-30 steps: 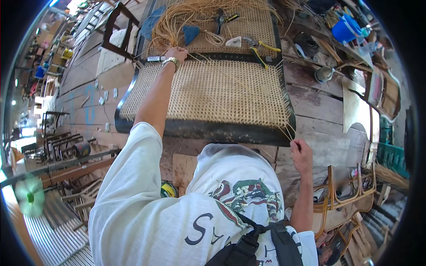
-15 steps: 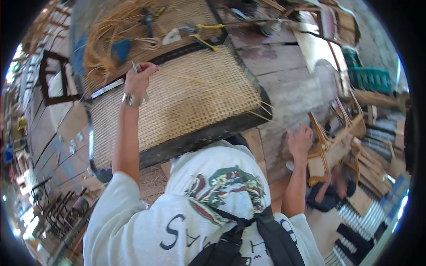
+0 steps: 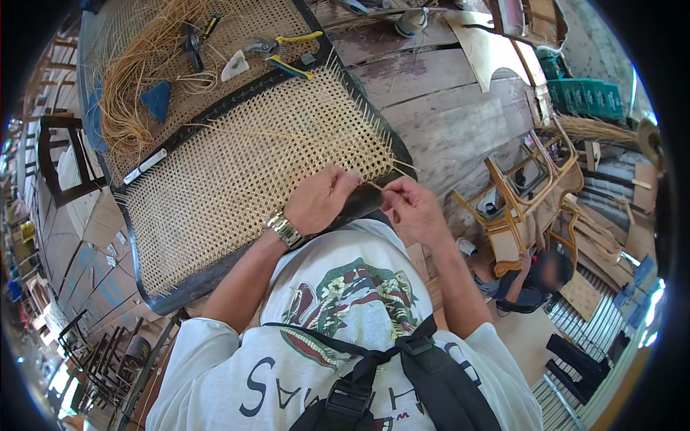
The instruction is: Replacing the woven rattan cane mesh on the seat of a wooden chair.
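Woven cane webbing (image 3: 237, 158) with open holes fills a black frame (image 3: 203, 286) in front of me. Loose strand ends stick out along its right edge. At the near right corner, my right hand (image 3: 415, 210) pinches a thin cane strand (image 3: 374, 186) between thumb and fingertips. My left hand (image 3: 321, 199), with a metal watch at the wrist, rests on the webbing just left of it. Its fingers are curled under, and whatever they hold is hidden. A long strand lies loosely across the weave beyond both hands.
A bundle of loose cane strands (image 3: 129, 86), yellow-handled pliers (image 3: 298, 37), a blue scrap (image 3: 156, 100) and a white tube-like stick (image 3: 145, 167) lie on the panel's far half. At right, a person (image 3: 535, 276) sits by wooden chair frames (image 3: 521, 208). A green crate (image 3: 586, 97) stands beyond.
My left hand has come from the far edge to the near right corner; the thin flat tool it held no longer shows. My right hand has moved in from the right and closed on a strand.
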Motion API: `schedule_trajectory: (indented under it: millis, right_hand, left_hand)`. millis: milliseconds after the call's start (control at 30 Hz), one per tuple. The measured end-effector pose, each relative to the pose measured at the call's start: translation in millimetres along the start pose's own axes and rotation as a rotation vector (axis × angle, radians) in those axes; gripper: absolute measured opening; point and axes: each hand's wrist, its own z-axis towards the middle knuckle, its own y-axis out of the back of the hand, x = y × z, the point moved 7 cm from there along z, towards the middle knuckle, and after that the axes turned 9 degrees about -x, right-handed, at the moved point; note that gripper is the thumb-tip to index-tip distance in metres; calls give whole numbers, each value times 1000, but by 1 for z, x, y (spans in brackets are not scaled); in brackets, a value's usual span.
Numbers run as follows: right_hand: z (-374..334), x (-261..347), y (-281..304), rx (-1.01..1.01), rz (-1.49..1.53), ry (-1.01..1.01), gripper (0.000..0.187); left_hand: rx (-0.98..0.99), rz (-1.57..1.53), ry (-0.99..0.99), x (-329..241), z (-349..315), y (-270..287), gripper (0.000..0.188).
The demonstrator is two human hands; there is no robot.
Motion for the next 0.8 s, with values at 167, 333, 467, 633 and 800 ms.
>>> schedule_trajectory:
  millis: [167,333,467,633,800]
  right_hand:
    - [13,22,70,-195,-435,342,10]
    - [27,47,72,-181,-455,402,11]
    - [41,55,62,-75,-391,311,10]
    - [64,43,59,48,-402,369,13]
    - [69,47,47,134,-419,379,17]
  left_hand:
    - [-3,243,-272,-12,16,-3,33]
    - [188,443,-59,-16,25,-26,31]
    - [98,525,-15,-15,30,-38,27]
    - [48,620,89,-24,29,-48,24]
    - [-17,743,168,-44,19,-55,19]
